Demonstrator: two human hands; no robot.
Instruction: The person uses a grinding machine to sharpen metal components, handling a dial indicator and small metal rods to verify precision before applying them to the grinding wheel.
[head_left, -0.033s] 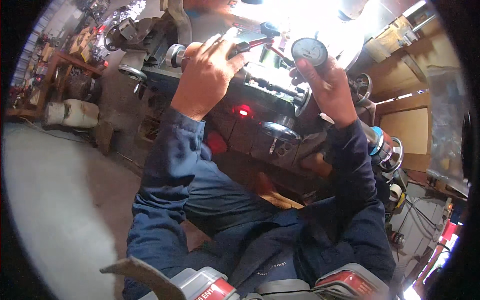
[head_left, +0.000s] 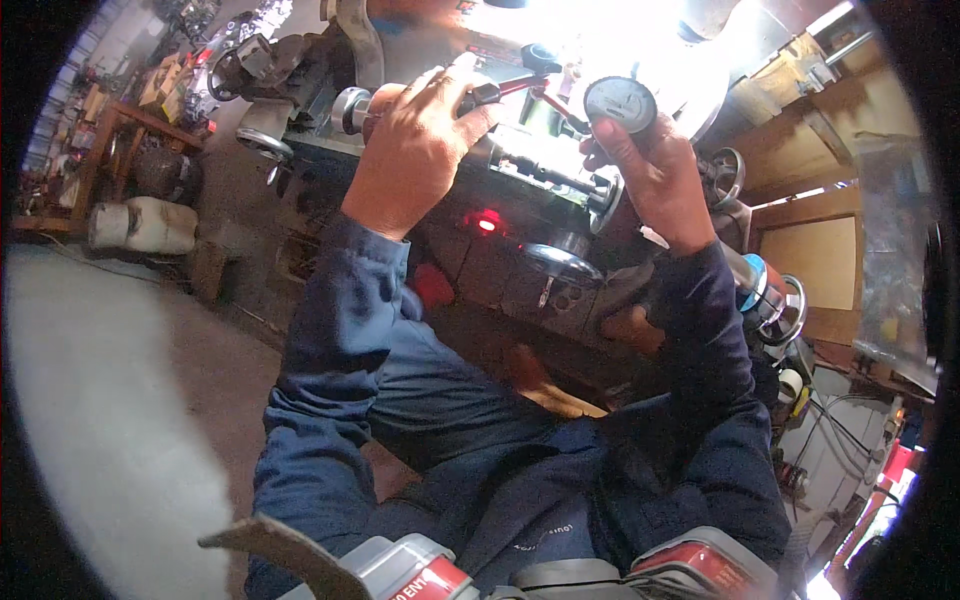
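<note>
My right hand is closed around a round, pale-faced dial gauge, with the thumb lying against its lower edge. To its left, my left hand is closed on a slim tool with a dark handle and a reddish shaft, which points right toward the gauge. A second reddish rod slants down from near that tool's tip to the gauge. Glare hides how these parts join. Both hands are above a lathe-like machine, close to its lit metal shaft.
Below the hands, a chrome handwheel sticks out from the machine beside a glowing red light. More handwheels stand at the left and right. A bright lamp glares behind the work. A pale cylinder lies at the left.
</note>
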